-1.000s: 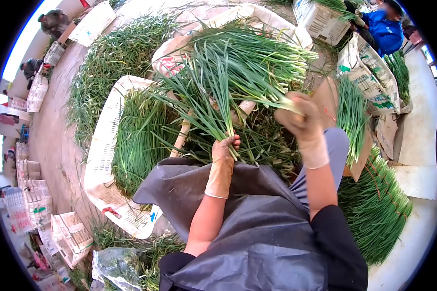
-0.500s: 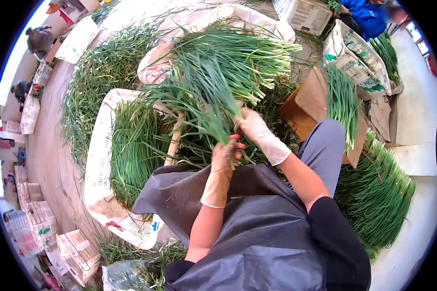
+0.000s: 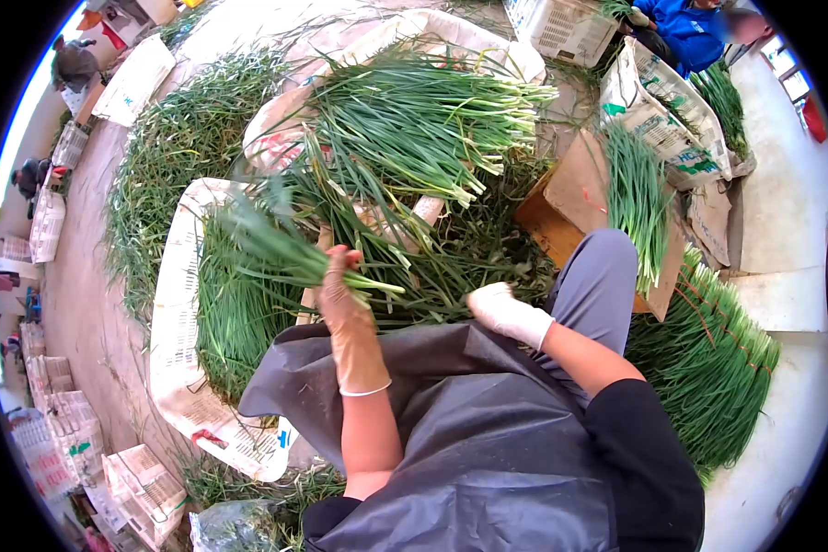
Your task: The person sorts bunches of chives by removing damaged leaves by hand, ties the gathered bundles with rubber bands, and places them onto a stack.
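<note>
Wearing a stained pale glove, my left hand (image 3: pixel 342 293) is closed round a small bunch of green stalks (image 3: pixel 281 250), its leaves pointing left over the long white basket (image 3: pixel 177 317). More green stalks (image 3: pixel 244 304) lie in that basket. My right hand (image 3: pixel 499 311), also gloved, is near my raised knee; its fingers look curled, and what they hold, if anything, is hidden. Ahead, a large pile of green stalks (image 3: pixel 414 115) rests on another white basket (image 3: pixel 271 120), pale ends to the right. Loose leaves (image 3: pixel 451 267) lie between my hands and this pile.
A cardboard box (image 3: pixel 575 198) at the right bears green stalks (image 3: pixel 637 207). Tied bundles (image 3: pixel 708 359) stand beside my knee. Leaf litter (image 3: pixel 189 138) covers the floor at left. A person in blue (image 3: pixel 690 35) sits at upper right near white crates (image 3: pixel 566 28).
My hands have moved apart. My left hand has swung left with its bunch over the left basket. My right hand has drawn back from the stalks towards the knee.
</note>
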`<state>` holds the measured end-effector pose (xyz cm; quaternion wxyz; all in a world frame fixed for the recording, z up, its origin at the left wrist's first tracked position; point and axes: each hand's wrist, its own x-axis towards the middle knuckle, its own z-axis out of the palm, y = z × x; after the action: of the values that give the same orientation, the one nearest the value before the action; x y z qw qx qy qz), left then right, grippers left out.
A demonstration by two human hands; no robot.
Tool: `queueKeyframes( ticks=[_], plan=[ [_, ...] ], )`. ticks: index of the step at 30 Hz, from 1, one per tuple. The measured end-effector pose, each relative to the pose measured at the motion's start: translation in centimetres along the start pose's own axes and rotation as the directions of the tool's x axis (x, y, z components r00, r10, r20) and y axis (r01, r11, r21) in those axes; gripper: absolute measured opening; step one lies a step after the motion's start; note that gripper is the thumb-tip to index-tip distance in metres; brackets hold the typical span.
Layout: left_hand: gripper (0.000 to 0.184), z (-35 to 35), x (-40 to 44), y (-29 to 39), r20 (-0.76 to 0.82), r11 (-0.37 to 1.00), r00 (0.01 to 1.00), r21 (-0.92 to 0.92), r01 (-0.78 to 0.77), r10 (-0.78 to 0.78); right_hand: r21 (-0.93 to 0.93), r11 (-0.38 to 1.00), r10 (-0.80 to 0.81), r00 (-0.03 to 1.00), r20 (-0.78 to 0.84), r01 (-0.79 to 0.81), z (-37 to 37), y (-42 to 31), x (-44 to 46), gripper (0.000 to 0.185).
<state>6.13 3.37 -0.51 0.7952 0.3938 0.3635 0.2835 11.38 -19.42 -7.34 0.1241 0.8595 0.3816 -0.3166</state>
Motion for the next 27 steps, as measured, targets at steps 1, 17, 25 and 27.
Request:
queueKeyframes(
  ticks=[1, 17, 25, 27],
  plan=[
    [0.018, 0.6, -0.6, 1.8, 0.0, 0.997, 1.0, -0.083, -0.002, 0.002, -0.18, 0.981, 0.102, 0.974, 0.203, -0.065, -0.6, 1.2, 0.4, 0.02],
    [0.026, 3.4, -2.5, -3.3, 0.138, 0.869, 0.867, -0.064, 0.491, -0.479, 0.97, 0.147, 0.276, 0.933, -0.23, 0.196, -10.7, 2.4, 4.3, 0.045],
    [0.027, 2.9, -2.5, -5.6, 0.115, 0.913, 0.909, -0.038, 0.407, -0.4, 0.785, 0.462, 0.024, 0.879, -0.476, 0.413, -9.0, -1.8, -0.3, 0.039],
    [0.024, 2.5, -2.1, -5.7, 0.132, 0.912, 0.906, -0.023, 0.409, -0.403, 0.929, 0.074, 0.012, 0.931, -0.364, 0.362, -10.2, -1.5, -0.3, 0.038]
  ],
)
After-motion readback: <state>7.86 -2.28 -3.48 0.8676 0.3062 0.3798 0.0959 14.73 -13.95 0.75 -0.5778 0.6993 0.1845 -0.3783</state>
